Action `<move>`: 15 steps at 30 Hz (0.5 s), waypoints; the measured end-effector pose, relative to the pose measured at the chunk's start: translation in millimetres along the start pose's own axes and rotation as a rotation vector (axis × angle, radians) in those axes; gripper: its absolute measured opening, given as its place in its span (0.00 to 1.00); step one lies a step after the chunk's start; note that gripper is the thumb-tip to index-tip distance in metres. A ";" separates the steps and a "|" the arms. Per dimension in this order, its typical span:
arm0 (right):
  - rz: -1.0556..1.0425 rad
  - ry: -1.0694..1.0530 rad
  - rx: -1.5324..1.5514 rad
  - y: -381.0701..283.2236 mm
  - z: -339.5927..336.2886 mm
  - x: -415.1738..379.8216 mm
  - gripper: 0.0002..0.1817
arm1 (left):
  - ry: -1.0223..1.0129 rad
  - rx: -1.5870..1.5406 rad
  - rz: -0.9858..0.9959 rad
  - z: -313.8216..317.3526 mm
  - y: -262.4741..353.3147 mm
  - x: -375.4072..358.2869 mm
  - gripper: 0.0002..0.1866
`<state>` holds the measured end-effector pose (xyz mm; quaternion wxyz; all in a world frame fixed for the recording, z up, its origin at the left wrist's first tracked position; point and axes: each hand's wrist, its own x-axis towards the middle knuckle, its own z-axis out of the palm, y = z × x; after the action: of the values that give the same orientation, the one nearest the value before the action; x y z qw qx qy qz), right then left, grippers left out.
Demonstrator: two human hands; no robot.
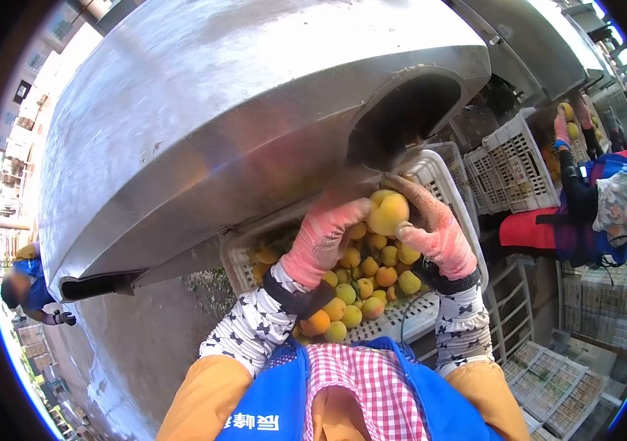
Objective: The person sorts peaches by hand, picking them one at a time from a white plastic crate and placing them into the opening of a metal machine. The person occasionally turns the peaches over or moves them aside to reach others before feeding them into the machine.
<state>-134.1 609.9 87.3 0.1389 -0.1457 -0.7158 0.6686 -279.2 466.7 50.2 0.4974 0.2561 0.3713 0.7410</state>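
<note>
Both my hands wear pink gloves and meet above a white plastic crate (425,317) of yellow, orange and greenish peaches (363,288). Between them is a large yellow peach (388,213). My left hand (329,239) is curled against the left side of this fruit, its fingers partly hidden. On the other side, my right hand (435,229) curves round the peach, with fingers at its top and the thumb at its lower right. Just behind the hands is the dark opening of a metal chute (409,110).
A large metal machine (203,110) spans the area ahead. At right, a co-worker (607,198) in a blue vest handles peaches beside a white crate (523,165). Stacked crates (556,378) stand lower right. Another person (32,283) is at far left.
</note>
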 end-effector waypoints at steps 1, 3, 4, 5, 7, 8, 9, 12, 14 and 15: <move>-0.028 -0.057 -0.129 -2.0 -0.5 1.2 0.39 | 0.097 0.002 0.017 -0.5 -5.9 1.1 0.21; -0.136 0.009 -0.273 5.3 8.3 3.4 0.38 | 0.189 0.008 0.038 1.8 -15.0 5.5 0.19; -0.188 0.051 -0.364 7.6 12.9 6.0 0.37 | 0.231 0.060 0.094 5.9 -20.7 8.7 0.17; -0.192 0.056 -0.366 10.3 18.0 11.2 0.37 | 0.272 0.111 0.151 6.7 -25.2 9.6 0.15; -0.295 0.435 -0.635 17.0 24.9 28.7 0.37 | 0.320 -0.037 0.096 -3.2 -37.8 9.0 0.15; -0.301 0.437 -0.639 25.1 24.9 40.0 0.37 | 0.375 -0.186 0.032 -7.6 -45.6 6.5 0.14; -0.335 0.545 -0.727 35.8 23.6 54.3 0.37 | 0.315 0.345 0.113 -11.1 -49.7 -2.6 0.14; -0.315 0.658 -0.852 62.2 26.5 86.5 0.35 | 0.464 -0.410 -0.281 -28.0 -56.9 -16.4 0.16; -0.255 0.722 -0.963 78.5 32.3 107.9 0.31 | 0.456 -0.266 -0.290 -49.7 -77.1 -24.3 0.18; -0.296 0.741 -0.953 80.1 30.6 124.5 0.30 | 0.443 -0.122 -0.312 -59.7 -91.6 -38.6 0.19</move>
<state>-258.8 636.0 5.8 0.3890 -0.3132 -0.8525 0.1542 -259.4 434.3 -59.4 0.5266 -0.0028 0.4606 0.7145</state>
